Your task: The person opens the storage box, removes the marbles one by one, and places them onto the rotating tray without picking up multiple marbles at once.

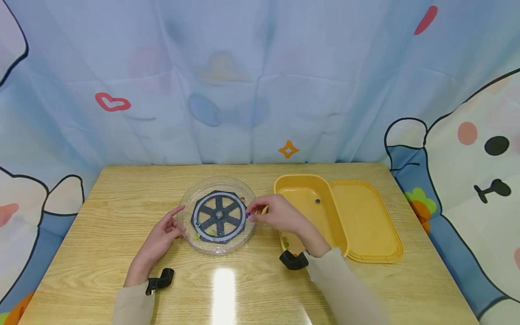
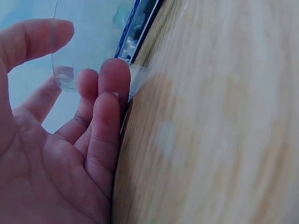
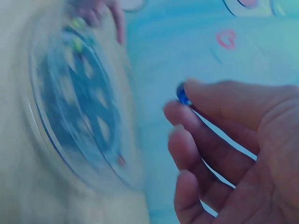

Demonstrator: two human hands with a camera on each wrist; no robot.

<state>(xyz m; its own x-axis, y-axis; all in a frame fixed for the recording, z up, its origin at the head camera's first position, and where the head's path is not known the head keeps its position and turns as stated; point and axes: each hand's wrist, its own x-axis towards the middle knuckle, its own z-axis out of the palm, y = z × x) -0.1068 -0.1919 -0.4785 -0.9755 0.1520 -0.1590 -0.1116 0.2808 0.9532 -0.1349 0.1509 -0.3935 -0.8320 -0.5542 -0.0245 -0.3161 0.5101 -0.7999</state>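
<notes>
A person sits at a light wooden table (image 1: 122, 216) with both forearms in beige sleeves reaching forward. In the middle of the table lies a round clear plastic dish (image 1: 218, 215) with a dark spoked wheel pattern ringed in white under its floor; a few small coloured beads sit along that ring.

The left hand (image 1: 162, 234) rests on the table at the dish's left edge, fingers straight and relaxed, gripping nothing. The left wrist view shows its fingertips (image 2: 113, 77) touching the clear rim of the dish (image 2: 93, 42).

The right hand (image 1: 276, 215) hovers at the dish's right edge. It pinches a small blue glass bead (image 1: 248, 216) between thumb and forefinger; the blurred right wrist view shows the bead (image 3: 182, 94) clamped at the fingertips (image 3: 174, 110), held above and beside the dish (image 3: 79, 102).

Just right of the dish stands a yellow rectangular plastic tub (image 1: 308, 185) with several small beads inside. Its flat yellow lid (image 1: 365, 221) lies beside it, touching its right side. A pale blue cartoon-printed cloth (image 1: 260, 81) hangs behind the table.
</notes>
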